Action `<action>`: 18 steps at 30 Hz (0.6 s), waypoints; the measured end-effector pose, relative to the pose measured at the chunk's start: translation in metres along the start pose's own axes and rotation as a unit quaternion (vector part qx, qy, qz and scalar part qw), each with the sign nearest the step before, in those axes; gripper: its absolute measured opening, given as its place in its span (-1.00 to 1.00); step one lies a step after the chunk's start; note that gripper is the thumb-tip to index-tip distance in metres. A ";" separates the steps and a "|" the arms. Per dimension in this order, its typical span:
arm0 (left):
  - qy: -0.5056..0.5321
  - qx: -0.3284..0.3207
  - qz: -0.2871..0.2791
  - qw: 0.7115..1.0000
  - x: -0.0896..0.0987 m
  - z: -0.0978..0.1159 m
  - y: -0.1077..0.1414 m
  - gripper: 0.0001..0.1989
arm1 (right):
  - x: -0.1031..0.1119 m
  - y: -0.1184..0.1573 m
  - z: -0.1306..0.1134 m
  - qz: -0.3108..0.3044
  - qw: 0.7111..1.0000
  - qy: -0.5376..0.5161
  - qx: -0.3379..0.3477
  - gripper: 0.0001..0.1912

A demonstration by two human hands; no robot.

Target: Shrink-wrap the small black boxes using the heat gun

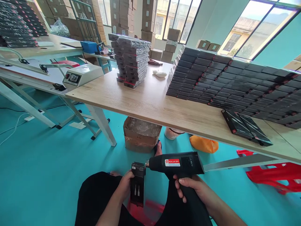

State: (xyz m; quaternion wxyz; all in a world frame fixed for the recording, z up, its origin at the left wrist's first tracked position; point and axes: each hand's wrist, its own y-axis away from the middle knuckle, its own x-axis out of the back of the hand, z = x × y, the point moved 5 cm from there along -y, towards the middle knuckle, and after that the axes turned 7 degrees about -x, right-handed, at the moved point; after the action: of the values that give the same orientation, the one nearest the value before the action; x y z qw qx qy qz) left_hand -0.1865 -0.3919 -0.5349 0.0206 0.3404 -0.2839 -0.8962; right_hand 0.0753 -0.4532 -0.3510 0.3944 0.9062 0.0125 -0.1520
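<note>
My left hand grips a slim black box with a cable picture on its face, holding it upright above my lap. My right hand is wrapped round the handle of a black heat gun with a red and white label. The gun's metal nozzle points left, right by the upper right edge of the box; whether the two touch I cannot tell. Two similar black boxes lie on the wooden table to the right.
Black boxes rise in a large stack on the right and a shiny-wrapped stack further left. A sealing machine stands at the left. Below the table are a carton of plastic film, an orange bag and red stools.
</note>
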 end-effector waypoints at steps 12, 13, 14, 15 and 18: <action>-0.200 -0.186 0.053 0.961 0.003 0.017 -0.010 -0.57 | -0.024 0.000 -0.001 -0.013 0.992 0.124 0.008 -0.67; -0.235 -0.198 0.051 0.950 0.004 0.017 -0.010 -0.57 | -0.028 -0.001 -0.002 -0.002 0.991 0.135 0.014 -0.69; -0.285 -0.215 0.046 0.933 0.005 0.017 -0.010 -0.57 | -0.032 -0.002 -0.002 0.005 0.989 0.150 0.011 -0.71; -0.340 -0.232 0.038 0.911 0.005 0.018 -0.010 -0.57 | -0.036 -0.003 -0.002 0.005 0.986 0.165 0.000 -0.72; -0.468 -0.274 0.010 0.840 0.007 0.017 -0.011 -0.58 | -0.042 -0.005 0.000 -0.012 0.980 0.197 -0.022 -0.73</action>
State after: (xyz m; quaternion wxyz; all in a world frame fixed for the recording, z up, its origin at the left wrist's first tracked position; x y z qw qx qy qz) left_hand -0.2009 -0.3760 -0.5351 -0.0135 -0.1420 -0.0064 -0.9897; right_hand 0.0344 -0.4453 -0.3423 0.4020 0.9093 0.1041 0.0256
